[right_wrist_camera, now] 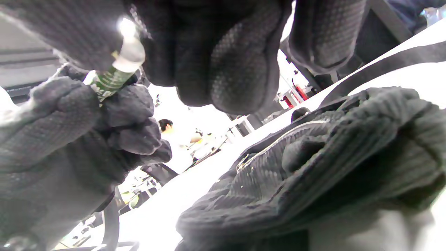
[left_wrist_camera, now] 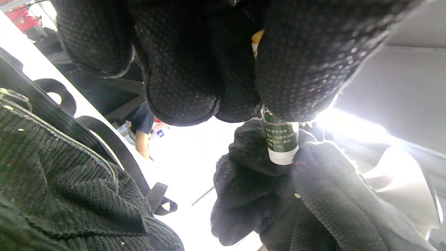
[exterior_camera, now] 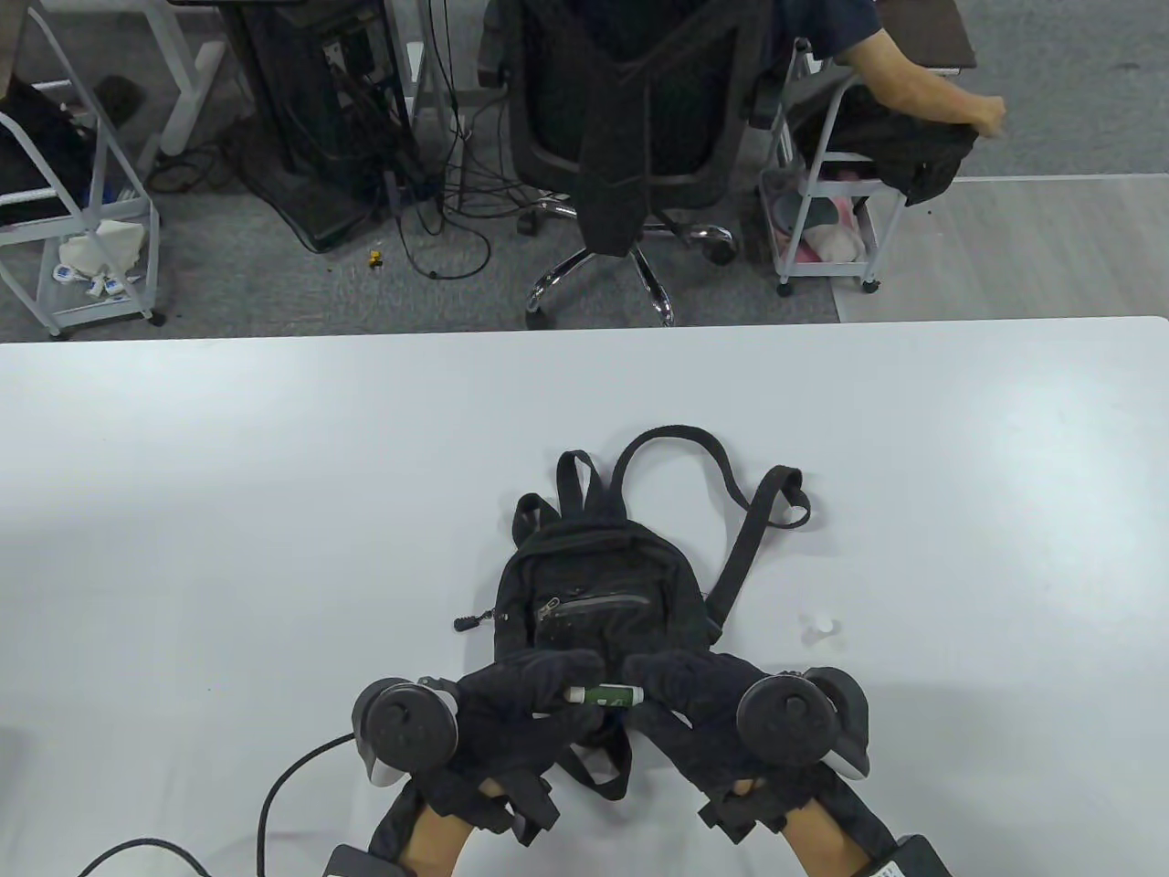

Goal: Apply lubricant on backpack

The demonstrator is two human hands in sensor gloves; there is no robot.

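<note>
Hands (exterior_camera: 525,708) (exterior_camera: 703,708) apparently both hold tube (exterior_camera: 605,696) over backpack (exterior_camera: 598,594).

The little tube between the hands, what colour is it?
The tube is dark green with white ends, clearest in the left wrist view.

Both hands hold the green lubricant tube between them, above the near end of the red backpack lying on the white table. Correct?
Not quite: the backpack is black, not red, as the table view shows. The rest holds: left hand and right hand hold the green lubricant tube over its near end.

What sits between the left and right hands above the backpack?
A small green tube, lying crosswise, held at each end by the left hand and right hand; the table view shows it best.
</note>
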